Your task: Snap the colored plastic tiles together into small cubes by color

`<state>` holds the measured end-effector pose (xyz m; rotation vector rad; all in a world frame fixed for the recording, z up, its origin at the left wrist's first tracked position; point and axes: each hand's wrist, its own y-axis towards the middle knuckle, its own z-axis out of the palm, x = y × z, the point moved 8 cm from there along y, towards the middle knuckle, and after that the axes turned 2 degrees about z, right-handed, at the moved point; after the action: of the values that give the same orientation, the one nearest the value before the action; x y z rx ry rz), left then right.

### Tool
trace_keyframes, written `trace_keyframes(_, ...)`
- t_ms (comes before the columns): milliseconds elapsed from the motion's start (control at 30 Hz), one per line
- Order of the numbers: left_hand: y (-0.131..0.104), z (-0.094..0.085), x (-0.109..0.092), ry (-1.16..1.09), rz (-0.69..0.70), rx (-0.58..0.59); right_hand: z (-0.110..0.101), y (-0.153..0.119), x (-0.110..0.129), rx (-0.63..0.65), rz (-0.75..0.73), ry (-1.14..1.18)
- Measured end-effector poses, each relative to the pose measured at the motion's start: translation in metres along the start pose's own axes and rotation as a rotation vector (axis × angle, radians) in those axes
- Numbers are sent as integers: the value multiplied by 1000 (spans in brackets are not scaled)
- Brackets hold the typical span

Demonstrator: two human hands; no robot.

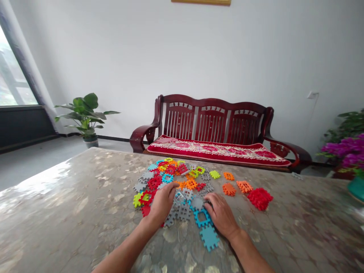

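The left hand [163,201] hides part of the tile pile [155,182]; I cannot tell whether it grips anything. The right hand [222,214] curls beside a grey tile [198,203], its hold unclear; blue tiles [209,238] lie just left, a red stack [260,198] farther right.

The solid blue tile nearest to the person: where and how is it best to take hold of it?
Probably pinch the solid blue tile by its left and right toothed edges, coming from the near side. It lies flat, with those edges and the near one exposed, while the blue frame tile crowds its far edge.
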<state>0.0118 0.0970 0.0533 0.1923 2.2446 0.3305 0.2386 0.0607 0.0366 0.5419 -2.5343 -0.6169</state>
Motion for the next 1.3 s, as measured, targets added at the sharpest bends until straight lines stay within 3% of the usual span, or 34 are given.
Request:
trace_keyframes(167,13,19,6,-189,-108,1,-6,-1,2,-19,-27,47)
trace_keyframes(400,4,40,10,-255,-134,-46,-6,1,12,-59,-51,81)
trace_keyframes(633,1,52,-8,-260,-37,-27,0,7,44,-46,-152,97)
trace_keyframes(800,-1,53,-21,-222,86,-9,-3,6,35,-114,-136,113)
trace_keyframes(967,5,30,-21,-156,170,-89,-15,1,-15,-244,81,94)
trace_keyframes(1100,14,-10,-6,-38,174,-241,-36,-10,-66,-391,312,49)
trace_keyframes(1200,21,-47,16,51,70,-356,-46,-19,-94,-403,449,9)
trace_keyframes(1300,20,-87,47,147,-151,-462,-47,-25,-111,-332,557,-59)
